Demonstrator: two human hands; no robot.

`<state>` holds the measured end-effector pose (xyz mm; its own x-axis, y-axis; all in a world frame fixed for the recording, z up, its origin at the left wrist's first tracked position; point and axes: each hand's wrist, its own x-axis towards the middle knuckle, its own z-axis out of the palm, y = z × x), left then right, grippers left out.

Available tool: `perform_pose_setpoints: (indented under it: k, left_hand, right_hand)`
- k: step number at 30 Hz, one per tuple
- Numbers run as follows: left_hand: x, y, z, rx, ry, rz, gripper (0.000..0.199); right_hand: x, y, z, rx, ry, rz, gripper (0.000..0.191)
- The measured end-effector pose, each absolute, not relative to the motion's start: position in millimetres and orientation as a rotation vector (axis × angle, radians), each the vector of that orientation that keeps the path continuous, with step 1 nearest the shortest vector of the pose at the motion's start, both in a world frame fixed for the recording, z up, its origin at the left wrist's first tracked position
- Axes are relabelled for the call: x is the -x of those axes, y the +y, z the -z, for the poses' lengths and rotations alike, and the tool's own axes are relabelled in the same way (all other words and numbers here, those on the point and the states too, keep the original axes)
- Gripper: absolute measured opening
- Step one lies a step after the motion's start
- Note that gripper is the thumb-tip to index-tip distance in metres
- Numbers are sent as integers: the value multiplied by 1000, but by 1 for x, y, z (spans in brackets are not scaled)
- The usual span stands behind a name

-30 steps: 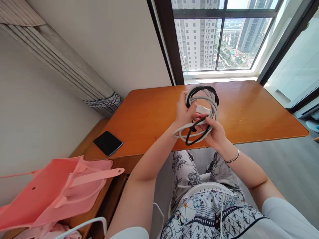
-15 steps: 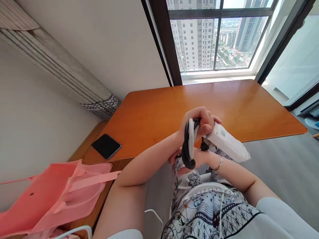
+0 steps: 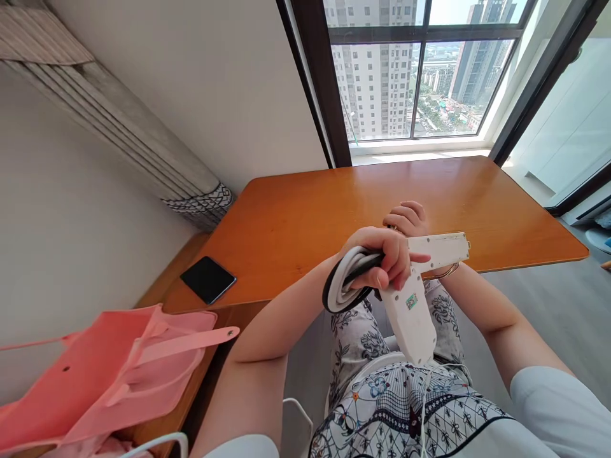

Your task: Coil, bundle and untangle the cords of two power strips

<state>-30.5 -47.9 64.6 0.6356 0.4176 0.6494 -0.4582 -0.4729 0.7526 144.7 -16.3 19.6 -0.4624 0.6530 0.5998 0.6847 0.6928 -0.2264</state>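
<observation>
My left hand [image 3: 382,254] is wrapped round a coiled black and white cable [image 3: 341,280] and the upper end of a white plastic piece [image 3: 411,318], which hangs down over my lap and bears a small green-and-white label. Another white piece [image 3: 442,250] with small dark dots along it extends to the right, across my right wrist. It meets the first piece near my left fingers; whether they are joined is unclear. Just beyond them is my right hand [image 3: 408,218], above the table, its fingers curled. A dark bit shows at its palm, mostly hidden.
An orange-brown wooden table [image 3: 296,216] stretches before me. On its left part lies a black tablet or phone [image 3: 208,280]. A pink open bag [image 3: 114,375] rests at the lower left. Behind the table is a window, with a gathered curtain [image 3: 200,203] at the left.
My right hand has moved up and away, from below my left hand to beyond it. My left hand has lowered slightly. The white item has turned, and two white pieces now show.
</observation>
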Motion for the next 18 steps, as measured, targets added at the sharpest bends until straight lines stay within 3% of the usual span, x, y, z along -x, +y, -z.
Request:
perform_pose_setpoints:
  k: [6, 13, 18]
  left_hand:
    - [42, -50, -66, -1916, -54, -1191, 52]
    - [39, -57, -60, -1842, 16, -876, 47]
    - [36, -63, -57, -1851, 180, -1331, 33]
  right_hand:
    - [-182, -7, -11, 1208, -2017, 306, 20]
    - [-192, 8, -17, 1209, -2088, 344, 26]
    - [-195, 9, -31, 1113, -2073, 574, 19]
